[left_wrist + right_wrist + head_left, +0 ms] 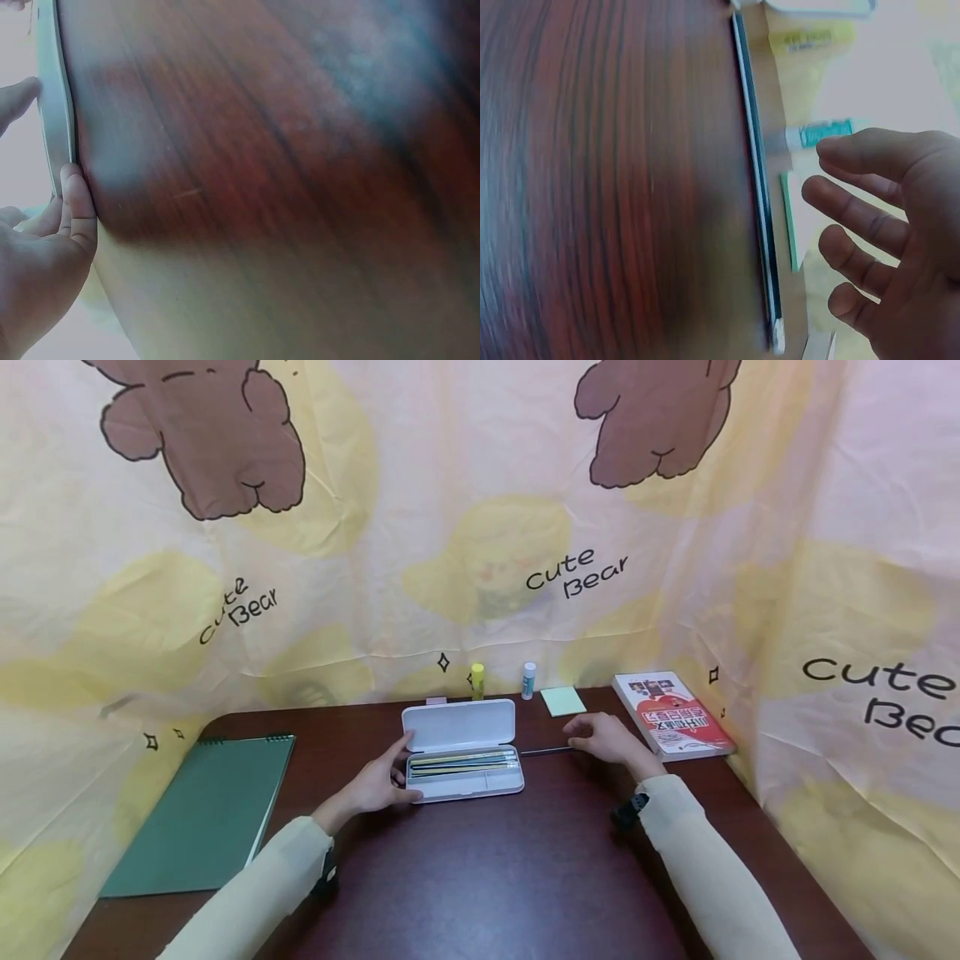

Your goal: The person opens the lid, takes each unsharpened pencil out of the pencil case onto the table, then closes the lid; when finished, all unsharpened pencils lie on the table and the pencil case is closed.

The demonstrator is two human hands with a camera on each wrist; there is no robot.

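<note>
The left hand (375, 785) braces the open white pencil case (463, 760) at its left end, seemingly to steady it, while the right hand (603, 737), fingers loosely spread, hovers over a dark pencil (546, 750) on the table (480, 877).

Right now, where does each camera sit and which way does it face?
Head: worn high, facing forward and down at the table; both sleeves, left hand at the pencil case, right hand by a dark pencil.
Left wrist: low by the table, facing the case edge; fingers touching it.
Right wrist: low, along the pencil; open fingers.
Head and right wrist share the pencil.
</note>
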